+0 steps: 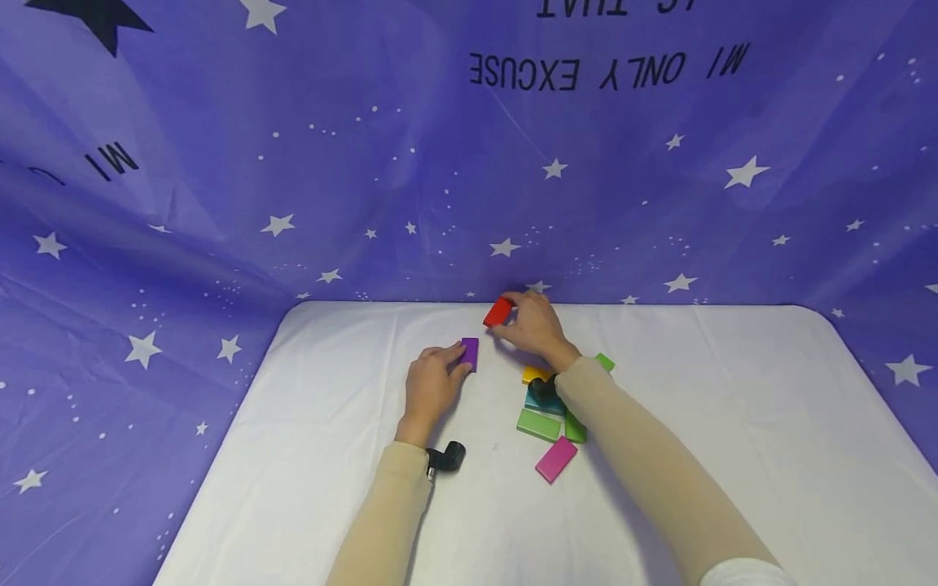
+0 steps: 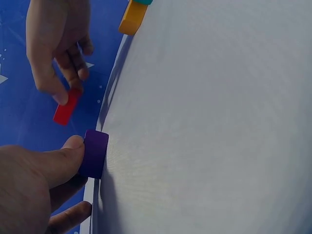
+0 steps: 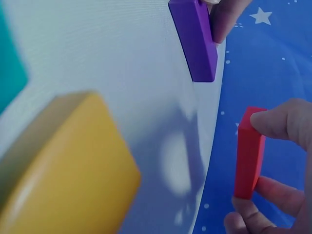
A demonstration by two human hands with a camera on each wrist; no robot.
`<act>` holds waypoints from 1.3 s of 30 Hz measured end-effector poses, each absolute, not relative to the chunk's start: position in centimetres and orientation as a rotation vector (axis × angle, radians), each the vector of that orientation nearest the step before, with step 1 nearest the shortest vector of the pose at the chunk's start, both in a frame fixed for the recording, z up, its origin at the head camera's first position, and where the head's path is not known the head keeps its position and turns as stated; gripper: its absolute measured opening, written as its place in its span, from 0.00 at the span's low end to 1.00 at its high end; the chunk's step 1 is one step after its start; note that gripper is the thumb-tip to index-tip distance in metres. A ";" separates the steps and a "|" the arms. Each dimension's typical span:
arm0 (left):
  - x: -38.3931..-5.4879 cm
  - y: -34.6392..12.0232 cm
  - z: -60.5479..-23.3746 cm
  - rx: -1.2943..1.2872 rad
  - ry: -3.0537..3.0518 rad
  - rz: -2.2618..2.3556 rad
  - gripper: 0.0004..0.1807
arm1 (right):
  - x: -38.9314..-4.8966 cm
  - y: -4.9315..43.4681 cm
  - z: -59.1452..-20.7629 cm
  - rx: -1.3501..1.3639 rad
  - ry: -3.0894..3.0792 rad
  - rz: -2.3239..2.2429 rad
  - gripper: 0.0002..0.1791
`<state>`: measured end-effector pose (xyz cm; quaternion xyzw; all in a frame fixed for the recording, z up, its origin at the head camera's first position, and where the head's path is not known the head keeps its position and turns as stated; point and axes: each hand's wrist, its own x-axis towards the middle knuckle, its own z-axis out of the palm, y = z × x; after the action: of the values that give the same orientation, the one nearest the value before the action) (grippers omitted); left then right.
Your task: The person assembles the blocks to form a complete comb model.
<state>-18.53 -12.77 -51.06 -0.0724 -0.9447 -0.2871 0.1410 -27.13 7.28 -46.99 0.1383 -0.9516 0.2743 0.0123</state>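
My left hand (image 1: 431, 382) pinches a purple block (image 1: 470, 355) by its sides, thumb at the near end and fingers at the far end. In the right wrist view the purple block (image 3: 194, 41) stands on the white cloth near its far edge. My right hand (image 1: 536, 325) holds a red block (image 1: 498, 312) between thumb and fingertips. The red block is raised above the table, tilted, a little beyond and to the right of the purple one. A shadow of the right hand and red block falls on the cloth in the right wrist view.
Under and beside the right forearm lie a yellow block (image 1: 534, 374), a teal block (image 1: 541, 401), green blocks (image 1: 538, 425) and a pink block (image 1: 557, 460). A purple-blue star-printed curtain (image 1: 440, 163) hangs behind the far edge of the white table (image 1: 293, 488).
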 end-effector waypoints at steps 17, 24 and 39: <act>-18.5 -13.0 -51.4 -0.190 -2.722 -0.842 0.22 | -28.5 4.7 -48.0 0.527 -3.027 0.970 0.35; -18.5 -12.9 -51.4 -0.182 -2.715 -0.831 0.21 | -28.9 4.5 -48.5 0.550 -3.031 1.018 0.36; -18.5 -12.6 -51.3 -0.154 -2.763 -0.839 0.21 | -29.4 5.1 -48.8 0.608 -3.054 1.175 0.34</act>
<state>-18.48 -12.57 -51.28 -0.0527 -0.9481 -0.2879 0.1245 -29.36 5.06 -48.80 0.1817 -0.9136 0.3516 -0.0933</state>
